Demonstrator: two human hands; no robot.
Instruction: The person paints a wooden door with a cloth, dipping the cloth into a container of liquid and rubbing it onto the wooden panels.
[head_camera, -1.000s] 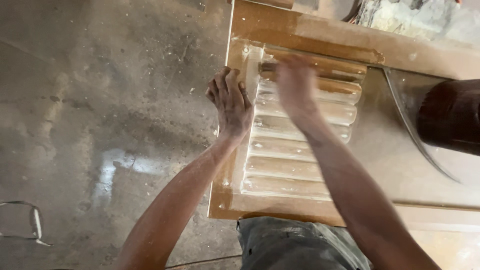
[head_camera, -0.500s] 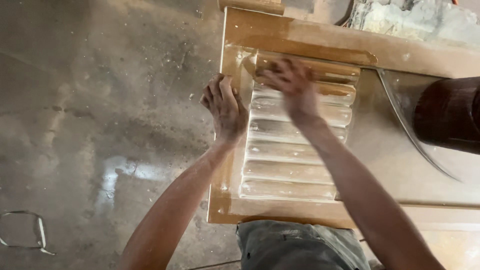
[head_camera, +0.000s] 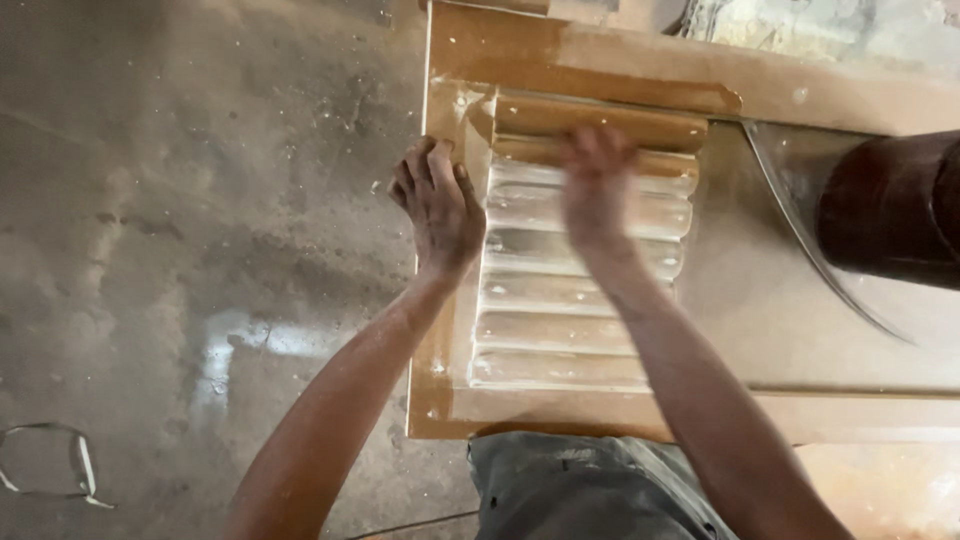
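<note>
Fingers of right hand slid lower on ribbed panel, left hand unmoved

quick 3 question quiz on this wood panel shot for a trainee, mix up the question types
1. True or false: the left hand rests at the left edge of the wooden panel.
2. Multiple choice: the right hand is over which part? A) the ribbed slats B) the concrete floor C) the dark round object
3. Fill in: the right hand looks ____ in the picture, unlike the sharp left hand.

Key
1. True
2. A
3. blurred
</note>
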